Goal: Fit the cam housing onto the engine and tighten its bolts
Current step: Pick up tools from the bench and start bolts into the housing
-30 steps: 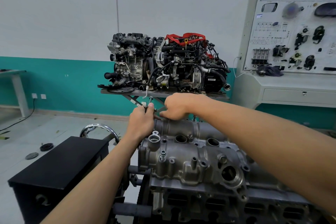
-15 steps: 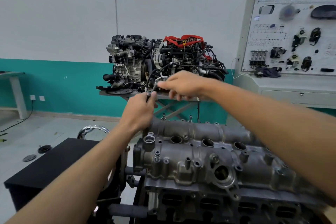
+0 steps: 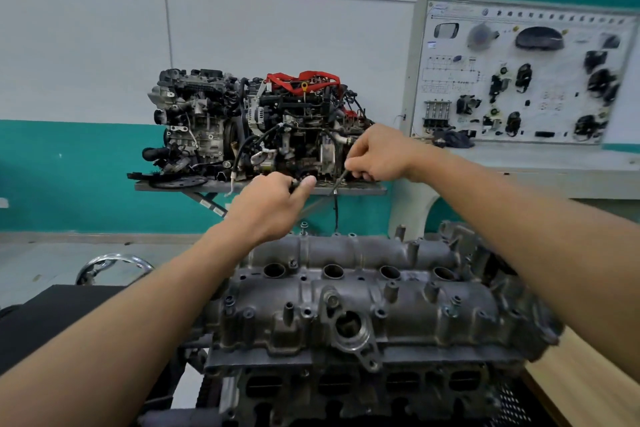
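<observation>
While the left hand [image 3: 273,204] clutches bolts [image 3: 295,185], perhaps, the right hand [image 3: 377,156] has moved rightward pinching one bolt [image 3: 340,181].

Two display engines [image 3: 242,128] sit side by side at centre frame on a grey metal stand [image 3: 166,186]. The right-hand one carries red hoses [image 3: 304,80] on top. Behind them is a white wall with a teal lower band [image 3: 69,170]. At upper right, a white training board [image 3: 460,55] holds car parts and wiring diagrams. A dark cloth [image 3: 452,139] lies on the pale counter [image 3: 554,163] beneath it. At lower left are a black box [image 3: 52,315] and a chrome ring [image 3: 114,262]. A light wooden surface [image 3: 581,388] fills the lower right.
</observation>
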`<state>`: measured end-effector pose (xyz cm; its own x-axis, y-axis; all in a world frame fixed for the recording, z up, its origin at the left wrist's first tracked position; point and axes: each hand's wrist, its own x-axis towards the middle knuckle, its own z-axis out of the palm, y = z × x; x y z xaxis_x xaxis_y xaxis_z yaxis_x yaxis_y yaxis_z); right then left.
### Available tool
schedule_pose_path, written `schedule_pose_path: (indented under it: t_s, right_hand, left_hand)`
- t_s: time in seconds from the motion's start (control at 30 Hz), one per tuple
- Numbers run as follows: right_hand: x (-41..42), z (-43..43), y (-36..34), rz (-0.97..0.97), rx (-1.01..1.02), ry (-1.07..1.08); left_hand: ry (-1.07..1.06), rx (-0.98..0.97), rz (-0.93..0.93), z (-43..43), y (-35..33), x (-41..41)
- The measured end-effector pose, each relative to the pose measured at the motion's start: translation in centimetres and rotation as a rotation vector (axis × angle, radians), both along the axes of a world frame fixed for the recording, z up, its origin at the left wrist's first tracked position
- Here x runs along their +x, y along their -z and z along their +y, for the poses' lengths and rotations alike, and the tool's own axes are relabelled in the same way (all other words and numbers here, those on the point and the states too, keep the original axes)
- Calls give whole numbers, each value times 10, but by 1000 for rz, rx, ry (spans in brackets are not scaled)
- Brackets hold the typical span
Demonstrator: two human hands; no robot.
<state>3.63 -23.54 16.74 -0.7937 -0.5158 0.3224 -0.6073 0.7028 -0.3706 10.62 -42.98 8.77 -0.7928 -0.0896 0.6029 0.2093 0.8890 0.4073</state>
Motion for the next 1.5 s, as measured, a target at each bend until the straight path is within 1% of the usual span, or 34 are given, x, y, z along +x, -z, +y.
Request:
schedule_pose_path:
  t_s: [0.03, 0.07, 0.1, 0.17, 0.3, 0.43, 0.6, 0.73, 0.9, 1.0, 1.13, 1.2, 1.27, 1.37, 1.43, 1.5]
  right_hand:
    - [-2, 6, 4, 122, 154, 56]
    - [-3, 11, 10, 180, 269, 65]
    - [-4, 16, 18, 180, 339, 44]
    - [-1, 20, 31, 122, 379, -10]
    - [-2, 20, 43, 117, 331, -43]
    - [-7, 17, 46, 114, 295, -50]
    - [-17, 19, 47, 91, 287, -28]
    - [-27, 19, 48, 64, 288, 3]
    - [-39, 26, 49, -59, 205, 59]
    - [-41, 29, 53, -40, 195, 71]
    - [-29, 20, 58, 150, 272, -41]
    - [-22, 11, 68, 227, 405, -109]
    - [-20, 4, 78, 266, 533, -131]
    - [-26, 3, 79, 253, 557, -78]
    - [-26, 2, 81, 276, 569, 27]
    - [-28, -2, 84, 260, 567, 129]
  left_hand:
    - [-48, -26, -15, -2, 4, -1]
    - [-83, -51, -31, -5, 9, -2]
    - [-108, -72, -49, -6, 14, -3]
    - [-134, -81, -66, -7, 21, -4]
    - [-145, -50, -54, -5, 26, -5]
    - [-186, -112, -184, -8, 33, -5]
    - [-178, -145, -243, -8, 32, -5]
    - [-183, -143, -261, -9, 32, -5]
    - [-177, -125, -257, -11, 33, -5]
    - [-177, -120, -259, -11, 33, -6]
    - [-186, -121, -273, -12, 32, -7]
    - [-193, -128, -276, -11, 32, -7]
    - [-192, -132, -276, -11, 31, -5]
    - [-190, -140, -270, -10, 31, -4]
    - [-184, -148, -271, -10, 32, -4]
    - [-183, -150, -275, -10, 32, -4]
